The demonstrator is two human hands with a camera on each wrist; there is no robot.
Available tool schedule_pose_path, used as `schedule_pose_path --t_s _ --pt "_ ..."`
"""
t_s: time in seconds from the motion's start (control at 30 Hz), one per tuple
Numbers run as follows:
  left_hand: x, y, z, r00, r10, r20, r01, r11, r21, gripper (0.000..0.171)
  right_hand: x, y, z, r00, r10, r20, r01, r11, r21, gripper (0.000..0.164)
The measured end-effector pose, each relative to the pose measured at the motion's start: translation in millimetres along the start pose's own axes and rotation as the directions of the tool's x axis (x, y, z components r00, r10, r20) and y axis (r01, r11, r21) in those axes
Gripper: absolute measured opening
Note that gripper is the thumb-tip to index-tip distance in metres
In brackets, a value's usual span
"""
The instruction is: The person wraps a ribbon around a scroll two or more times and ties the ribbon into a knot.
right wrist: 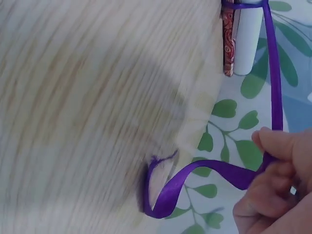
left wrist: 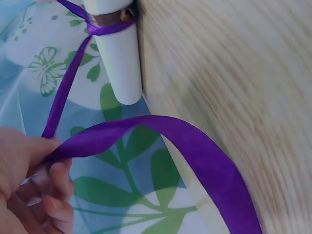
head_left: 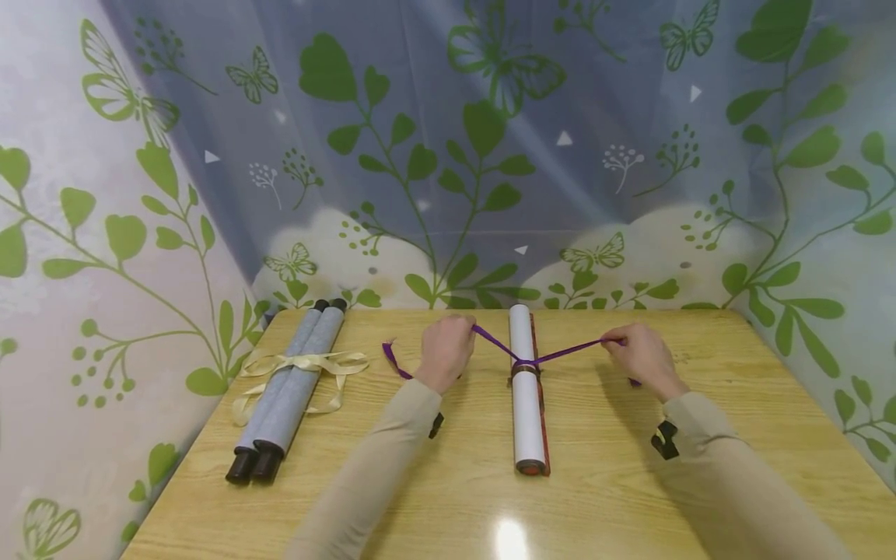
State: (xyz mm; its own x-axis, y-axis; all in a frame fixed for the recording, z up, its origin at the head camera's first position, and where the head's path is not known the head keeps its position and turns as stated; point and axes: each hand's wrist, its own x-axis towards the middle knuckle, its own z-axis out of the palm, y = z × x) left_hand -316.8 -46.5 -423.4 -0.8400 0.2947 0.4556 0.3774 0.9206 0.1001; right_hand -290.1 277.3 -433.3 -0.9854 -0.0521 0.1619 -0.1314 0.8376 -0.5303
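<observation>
A white paper roll (head_left: 528, 420) lies lengthwise on the table, with a dark red patterned strip (right wrist: 228, 39) along its right side. Round its middle runs a purple ribbon (head_left: 568, 351), crossed on top beside a brown band (head_left: 525, 372). My left hand (head_left: 446, 351) pinches one end of the ribbon, drawn taut to the left, and a loose tail hangs past the fingers in the left wrist view. On the other side my right hand (head_left: 640, 358) pinches the opposite end between thumb and fingers, also taut. Its short tail curls down to the tabletop in the right wrist view.
Two grey rolls (head_left: 297, 393) with black end knobs lie side by side at the left of the wooden table (head_left: 448, 498), tied with a cream ribbon (head_left: 315, 362). A patterned cloth (head_left: 448, 155) with leaves and butterflies hangs behind the table's far edge.
</observation>
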Motion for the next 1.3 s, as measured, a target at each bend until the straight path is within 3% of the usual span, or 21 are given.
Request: schedule_pose_path --t_s 0.13,0.23,0.33,0.5,0.57,0.6,0.67,0.7,0.87,0.97,1.13,1.2,1.3 --pt "0.1 2.4 -1.2 0.999 -0.037 -0.04 0.032 0.991 -0.127 0.015 -1 4 -2 0.996 0.078 0.046 -0.083 0.988 0.129 0.034" --pt "0.4 3.5 -2.3 0.996 -0.072 -0.042 0.058 0.959 -0.276 0.019 -1 6 -3 0.989 0.135 0.068 -0.147 0.959 0.241 0.038" --pt "1.6 4.2 -3.2 0.994 -0.113 -0.008 0.096 0.874 -0.477 0.021 0 6 -4 0.98 0.176 0.089 -0.196 0.916 0.35 0.04" --pt "5.9 7.2 -5.5 0.982 -0.176 0.067 0.166 0.642 -0.748 0.019 2 2 -7 0.974 0.204 0.098 -0.225 0.817 0.53 0.045" --pt "7.0 8.8 -7.0 0.979 -0.184 0.088 0.18 0.581 -0.794 0.018 3 -1 -8 0.974 0.21 0.082 -0.218 0.783 0.582 0.046" --pt "7.3 9.3 -7.4 0.979 -0.184 0.091 0.181 0.565 -0.805 0.017 3 -2 -8 0.975 0.211 0.071 -0.211 0.769 0.604 0.047" --pt "7.4 10.1 -7.7 0.978 -0.183 0.097 0.185 0.563 -0.805 0.016 4 -4 -8 0.975 0.217 0.049 -0.198 0.747 0.635 0.047" --pt "7.1 10.4 -7.9 0.979 -0.182 0.097 0.186 0.573 -0.798 0.016 4 -5 -8 0.974 0.223 0.038 -0.195 0.74 0.644 0.046" --pt "5.2 11.2 -7.2 0.982 -0.179 0.064 0.168 0.654 -0.738 0.018 7 -6 -8 0.958 0.287 -0.025 -0.195 0.71 0.677 0.044" --pt "4.6 12.2 -5.8 0.986 -0.163 0.029 0.135 0.688 -0.713 0.02 9 -6 -10 0.937 0.345 -0.06 -0.199 0.665 0.72 0.043" --pt "4.2 15.1 -3.9 0.991 -0.136 0.0 0.096 0.7 -0.708 0.02 11 -7 -15 0.909 0.41 -0.081 -0.171 0.542 0.823 0.025" --pt "4.3 16.5 -4.3 0.99 -0.139 0.008 0.102 0.687 -0.72 0.021 11 -8 -16 0.899 0.431 -0.081 -0.159 0.492 0.856 0.015" --pt "5.0 18.6 -4.2 0.989 -0.149 0.009 0.108 0.669 -0.736 0.02 13 -10 -19 0.894 0.442 -0.076 -0.145 0.445 0.883 0.009"
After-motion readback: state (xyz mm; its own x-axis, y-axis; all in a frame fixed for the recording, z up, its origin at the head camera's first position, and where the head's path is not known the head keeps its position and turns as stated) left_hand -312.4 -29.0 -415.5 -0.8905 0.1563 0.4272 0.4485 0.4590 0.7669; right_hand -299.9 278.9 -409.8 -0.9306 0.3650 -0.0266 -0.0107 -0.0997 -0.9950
